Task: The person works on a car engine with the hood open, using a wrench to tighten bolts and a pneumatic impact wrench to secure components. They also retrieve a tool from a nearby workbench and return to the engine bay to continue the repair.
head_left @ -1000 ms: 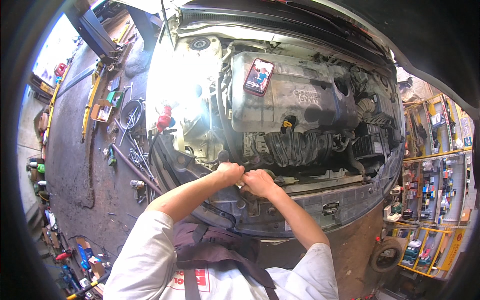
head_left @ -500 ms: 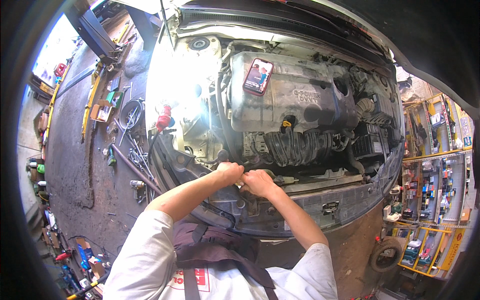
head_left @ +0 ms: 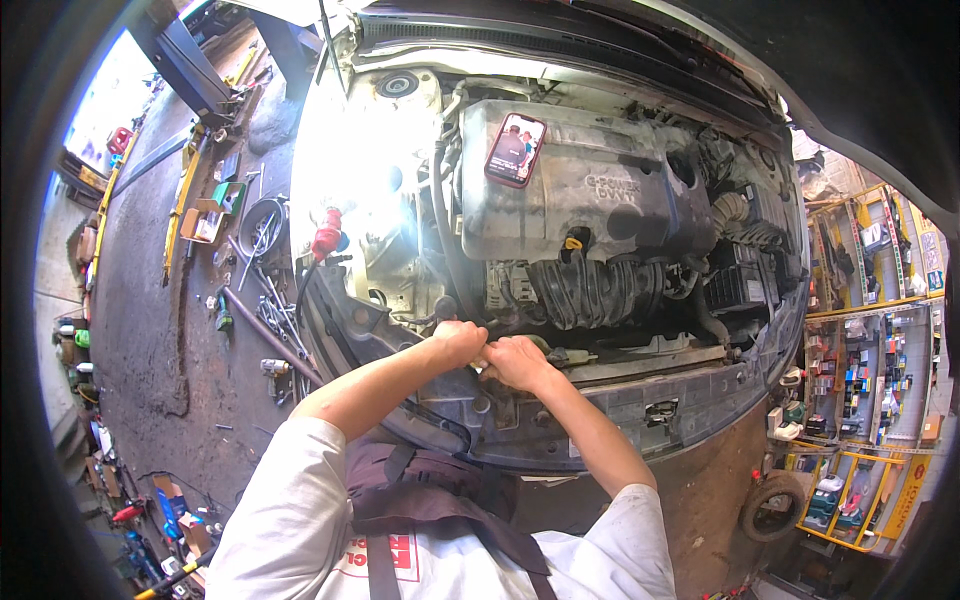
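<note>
My left hand [head_left: 459, 342] and my right hand [head_left: 517, 361] meet at the front left of a car's open engine bay. Both have their fingers curled closed, side by side and touching. Whatever lies between the fingers is hidden by the hands. Just beyond my left hand stands a dark round cap [head_left: 445, 308]. Behind them are the black ribbed intake manifold [head_left: 590, 295] and the dusty grey engine cover [head_left: 570, 185]. On that cover lies a phone [head_left: 515, 150] with a lit screen and a red case.
A bright lamp with a red handle [head_left: 327, 234] glares on the left fender. Loose tools [head_left: 285, 315], a power drill [head_left: 273, 368] and an open cardboard box [head_left: 203, 221] lie on the floor at left. At right stand a stocked yellow shelf rack [head_left: 865, 390] and a tire [head_left: 773, 507].
Both hands stay in nearly the same place, still closed together. The picture on the phone's screen has changed.
</note>
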`<state>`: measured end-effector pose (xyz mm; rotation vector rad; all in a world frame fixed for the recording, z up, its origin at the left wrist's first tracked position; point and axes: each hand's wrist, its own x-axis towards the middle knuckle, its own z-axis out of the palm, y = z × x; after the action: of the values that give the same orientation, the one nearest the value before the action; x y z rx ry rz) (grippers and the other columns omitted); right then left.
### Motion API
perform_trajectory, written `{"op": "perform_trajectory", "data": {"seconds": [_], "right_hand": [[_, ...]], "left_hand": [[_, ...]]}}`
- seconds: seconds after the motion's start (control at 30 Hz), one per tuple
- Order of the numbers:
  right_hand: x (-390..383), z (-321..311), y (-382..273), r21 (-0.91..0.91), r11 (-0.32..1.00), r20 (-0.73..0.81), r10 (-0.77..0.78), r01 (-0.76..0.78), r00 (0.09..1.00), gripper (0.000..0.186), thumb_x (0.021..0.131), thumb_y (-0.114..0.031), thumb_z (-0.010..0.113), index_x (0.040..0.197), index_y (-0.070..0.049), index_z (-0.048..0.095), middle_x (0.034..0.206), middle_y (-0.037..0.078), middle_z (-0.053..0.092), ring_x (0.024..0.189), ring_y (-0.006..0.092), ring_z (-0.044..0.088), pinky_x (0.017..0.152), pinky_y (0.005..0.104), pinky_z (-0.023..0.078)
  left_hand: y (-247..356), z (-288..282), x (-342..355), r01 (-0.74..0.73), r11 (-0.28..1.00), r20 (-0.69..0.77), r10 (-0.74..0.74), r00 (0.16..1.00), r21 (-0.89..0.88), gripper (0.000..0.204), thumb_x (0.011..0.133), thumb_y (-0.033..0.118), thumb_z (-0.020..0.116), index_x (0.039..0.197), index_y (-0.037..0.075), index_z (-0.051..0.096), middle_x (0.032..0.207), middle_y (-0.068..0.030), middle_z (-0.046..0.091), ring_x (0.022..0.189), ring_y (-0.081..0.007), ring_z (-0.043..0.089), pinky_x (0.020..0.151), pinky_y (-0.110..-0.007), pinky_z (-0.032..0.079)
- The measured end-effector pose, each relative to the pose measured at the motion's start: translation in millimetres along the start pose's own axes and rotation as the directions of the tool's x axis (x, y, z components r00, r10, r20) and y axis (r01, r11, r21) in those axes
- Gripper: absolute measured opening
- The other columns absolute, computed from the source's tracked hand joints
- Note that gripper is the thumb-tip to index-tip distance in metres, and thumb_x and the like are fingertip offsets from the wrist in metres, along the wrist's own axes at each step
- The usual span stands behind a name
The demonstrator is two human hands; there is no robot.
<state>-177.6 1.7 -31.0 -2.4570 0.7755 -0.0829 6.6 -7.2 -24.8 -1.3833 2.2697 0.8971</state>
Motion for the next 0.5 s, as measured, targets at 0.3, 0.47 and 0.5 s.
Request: {"op": "perform_trajectory", "data": {"seconds": [0.3, 0.47, 0.5], "right_hand": [[0.6, 1.1, 0.6, 0.022, 1.0, 0.01, 0.005, -0.005, 1.0, 0.035, 0.076, -0.029, 0.078, 0.101, -0.011, 0.061, 0.084, 0.011, 0.068, 0.08, 0.0368, 0.066, 0.069, 0.0498, 0.051], [0.3, -0.8, 0.1, 0.033, 0.999, 0.019, 0.008, -0.009, 1.0, 0.036, 0.075, -0.027, 0.078, 0.104, -0.012, 0.062, 0.085, 0.012, 0.068, 0.079, 0.0376, 0.066, 0.068, 0.0502, 0.051], [0.2, -1.2, -0.1, 0.035, 0.999, 0.013, 0.005, -0.006, 1.0, 0.036, 0.075, -0.027, 0.078, 0.104, -0.012, 0.062, 0.085, 0.012, 0.069, 0.08, 0.0376, 0.066, 0.068, 0.0502, 0.051]], "left_hand": [[-2.6, 6.0, 2.5, -0.018, 0.999, -0.033, 0.019, 0.999, 0.027, 0.023, 0.079, 0.016, 0.071, 0.099, 0.006, 0.065, 0.09, -0.0169, 0.073, 0.087, -0.0355, 0.072, 0.074, -0.046, 0.057], [-1.0, 1.8, 0.0, -0.018, 1.0, -0.022, 0.019, 1.0, 0.015, 0.023, 0.079, 0.016, 0.071, 0.099, 0.006, 0.065, 0.091, -0.0171, 0.073, 0.088, -0.0356, 0.072, 0.074, -0.046, 0.057], [-0.5, 0.4, -0.7, -0.018, 1.0, -0.019, 0.018, 1.0, 0.013, 0.023, 0.079, 0.016, 0.071, 0.099, 0.006, 0.065, 0.091, -0.0171, 0.073, 0.088, -0.0356, 0.072, 0.074, -0.046, 0.057]]}}
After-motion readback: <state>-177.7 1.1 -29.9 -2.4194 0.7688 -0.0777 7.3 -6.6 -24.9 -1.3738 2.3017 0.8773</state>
